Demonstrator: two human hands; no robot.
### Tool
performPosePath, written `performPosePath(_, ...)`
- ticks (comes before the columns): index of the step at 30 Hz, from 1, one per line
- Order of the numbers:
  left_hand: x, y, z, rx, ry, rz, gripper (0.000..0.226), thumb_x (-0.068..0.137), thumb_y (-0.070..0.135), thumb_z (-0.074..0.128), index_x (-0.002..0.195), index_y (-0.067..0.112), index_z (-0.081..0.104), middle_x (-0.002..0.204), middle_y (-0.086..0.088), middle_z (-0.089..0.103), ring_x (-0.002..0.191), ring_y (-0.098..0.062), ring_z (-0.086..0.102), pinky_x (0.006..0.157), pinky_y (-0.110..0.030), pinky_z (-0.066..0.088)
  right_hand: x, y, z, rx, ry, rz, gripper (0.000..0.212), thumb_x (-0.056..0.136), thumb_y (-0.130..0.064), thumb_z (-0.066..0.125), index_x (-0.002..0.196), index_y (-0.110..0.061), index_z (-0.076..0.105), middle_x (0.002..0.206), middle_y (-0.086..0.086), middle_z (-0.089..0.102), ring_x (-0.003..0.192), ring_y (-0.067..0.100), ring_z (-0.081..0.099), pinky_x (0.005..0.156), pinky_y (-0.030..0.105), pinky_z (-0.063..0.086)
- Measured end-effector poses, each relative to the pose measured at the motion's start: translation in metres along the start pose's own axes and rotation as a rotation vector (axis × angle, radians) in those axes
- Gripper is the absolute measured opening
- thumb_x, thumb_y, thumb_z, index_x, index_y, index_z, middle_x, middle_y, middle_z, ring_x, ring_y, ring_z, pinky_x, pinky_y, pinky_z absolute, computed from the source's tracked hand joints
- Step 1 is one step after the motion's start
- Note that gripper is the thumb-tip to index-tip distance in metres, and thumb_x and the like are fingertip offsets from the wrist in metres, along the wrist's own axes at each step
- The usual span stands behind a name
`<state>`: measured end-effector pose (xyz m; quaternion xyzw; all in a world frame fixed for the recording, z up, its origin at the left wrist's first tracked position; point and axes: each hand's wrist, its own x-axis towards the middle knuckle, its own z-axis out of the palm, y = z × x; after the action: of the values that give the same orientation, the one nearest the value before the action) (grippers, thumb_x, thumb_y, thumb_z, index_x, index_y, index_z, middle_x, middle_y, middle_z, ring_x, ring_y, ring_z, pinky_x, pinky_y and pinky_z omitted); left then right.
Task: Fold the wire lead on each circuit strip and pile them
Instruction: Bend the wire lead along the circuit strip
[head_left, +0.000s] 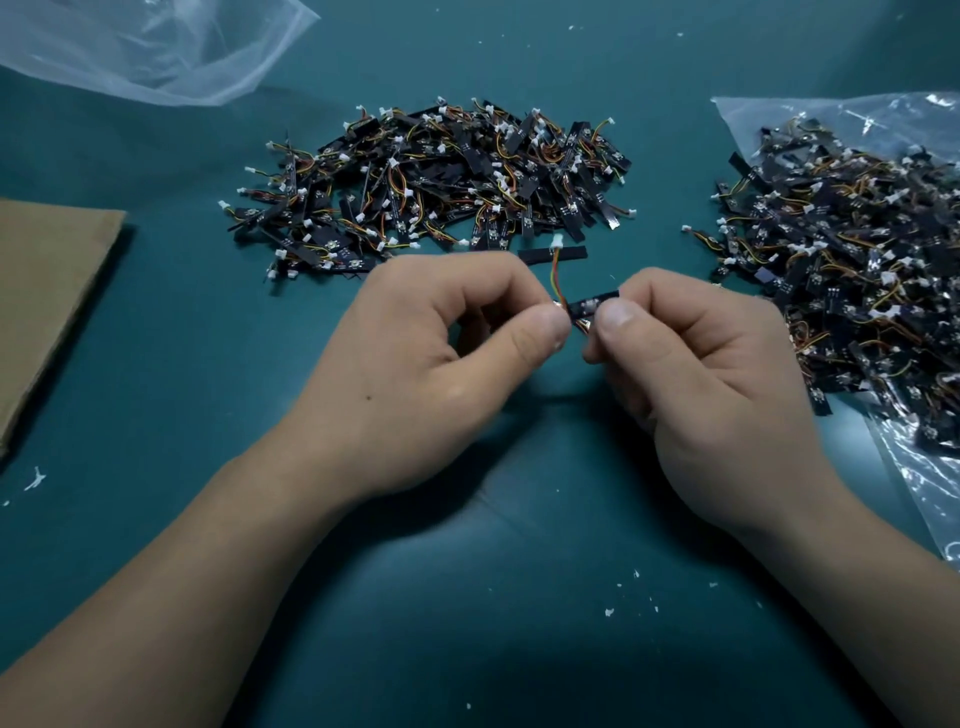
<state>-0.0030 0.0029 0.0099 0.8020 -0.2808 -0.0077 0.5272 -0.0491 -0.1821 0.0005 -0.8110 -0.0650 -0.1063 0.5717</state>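
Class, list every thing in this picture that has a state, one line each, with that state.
circuit strip: held in the air above the table.
left hand: pinches its wire end.
right hand: pinches its body.
wire lead: standing up from the strip, not folded against it.
middle pile: loose heap on the table.
right pile: heaped on or in a plastic bag; unclear which.
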Motion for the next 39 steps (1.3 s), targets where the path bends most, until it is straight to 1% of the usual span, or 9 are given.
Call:
performPosePath(5, -0.0022, 0.003, 0.0018, -0.035, -0.077, -0.004, 0.019, 0.092, 0.022, 0.066, 0.076, 0.016, 0.071, 0.056, 0.007, 0.054, 0.052, 0.0, 0.045, 0.054, -0.012, 0.034, 0.0002, 0.0001, 0.001, 0.014, -0.007, -0.015, 0.028, 0.097, -0.034, 0.057, 0.072, -0.021, 0.06, 0.056, -0.008, 0.045, 0.052, 0.008, 0.037, 0.052, 0.022, 0.031)
performPosePath(9, -0.0007, 0.0021, -0.0004, -0.034, -0.058, -0.014, 0.023, 0.094, 0.021, 0.061, 0.073, 0.017, 0.072, 0.054, 0.003, 0.05, 0.051, -0.002, 0.042, 0.053, -0.014, 0.032, 0.002, 0.0007, 0.0008, 0.042, 0.034, -0.003, 0.025, 0.098, -0.04, 0.056, 0.076, -0.031, 0.061, 0.057, 0.0, 0.046, 0.051, 0.014, 0.036, 0.051, 0.026, 0.031)
performPosePath(13, -0.0009, 0.003, -0.0012, -0.059, -0.063, -0.014, 0.025, 0.093, 0.019, 0.06, 0.071, 0.019, 0.072, 0.056, -0.002, 0.052, 0.054, -0.004, 0.044, 0.055, -0.016, 0.034, 0.0008, 0.0009, 0.001, 0.028, -0.019, 0.001, 0.027, 0.1, -0.042, 0.052, 0.081, -0.025, 0.061, 0.06, 0.01, 0.048, 0.05, 0.014, 0.039, 0.049, 0.027, 0.033)
performPosePath(17, -0.0009, 0.0022, -0.0019, -0.09, -0.078, -0.016, 0.025, 0.093, 0.021, 0.059, 0.073, 0.018, 0.073, 0.058, -0.001, 0.054, 0.057, -0.01, 0.048, 0.058, -0.02, 0.037, -0.0014, 0.0017, 0.0001, 0.055, -0.085, 0.014, 0.029, 0.1, -0.037, 0.05, 0.082, -0.018, 0.062, 0.057, 0.005, 0.054, 0.049, 0.013, 0.045, 0.05, 0.022, 0.036)
performPosePath(20, -0.0001, 0.0024, -0.0015, -0.106, -0.095, -0.007, 0.025, 0.095, 0.026, 0.057, 0.072, 0.027, 0.067, 0.061, -0.001, 0.057, 0.06, -0.017, 0.051, 0.06, -0.03, 0.041, -0.001, 0.0017, -0.0004, 0.05, -0.097, -0.012, 0.028, 0.1, -0.034, 0.051, 0.078, -0.02, 0.062, 0.056, 0.002, 0.054, 0.048, 0.01, 0.044, 0.05, 0.021, 0.036)
performPosePath(25, 0.0001, 0.0029, -0.0007, -0.075, -0.066, -0.032, 0.023, 0.093, 0.018, 0.059, 0.074, 0.015, 0.072, 0.057, -0.003, 0.054, 0.054, -0.007, 0.044, 0.055, -0.02, 0.035, -0.0011, -0.0003, -0.0005, 0.071, -0.125, -0.015, 0.026, 0.098, -0.033, 0.051, 0.079, -0.022, 0.065, 0.057, 0.003, 0.056, 0.049, 0.013, 0.047, 0.05, 0.022, 0.037)
performPosePath(30, 0.0005, 0.0041, -0.0011, -0.054, -0.084, -0.032, 0.023, 0.092, 0.018, 0.059, 0.071, 0.019, 0.068, 0.055, 0.004, 0.05, 0.053, -0.003, 0.042, 0.054, -0.017, 0.033, -0.0007, 0.0012, -0.0008, 0.062, -0.121, 0.006, 0.027, 0.097, -0.031, 0.051, 0.078, -0.016, 0.064, 0.054, 0.002, 0.056, 0.046, 0.011, 0.044, 0.05, 0.02, 0.035)
performPosePath(35, -0.0004, 0.0039, -0.0019, -0.076, -0.098, -0.019, 0.025, 0.091, 0.014, 0.057, 0.068, 0.02, 0.064, 0.053, 0.01, 0.044, 0.052, -0.003, 0.039, 0.053, -0.017, 0.031, -0.0029, -0.0004, -0.0016, 0.108, -0.162, 0.022, 0.028, 0.096, -0.032, 0.051, 0.079, -0.015, 0.063, 0.053, 0.015, 0.046, 0.046, 0.023, 0.038, 0.047, 0.024, 0.031)
performPosePath(39, -0.0006, 0.0043, -0.0012, -0.072, -0.095, -0.008, 0.024, 0.092, 0.014, 0.058, 0.069, 0.02, 0.063, 0.053, 0.012, 0.043, 0.052, -0.003, 0.039, 0.054, -0.016, 0.03, -0.0035, -0.0006, -0.0006, 0.116, -0.155, 0.03, 0.028, 0.096, -0.034, 0.05, 0.08, -0.014, 0.063, 0.052, 0.015, 0.045, 0.046, 0.025, 0.037, 0.046, 0.027, 0.03)
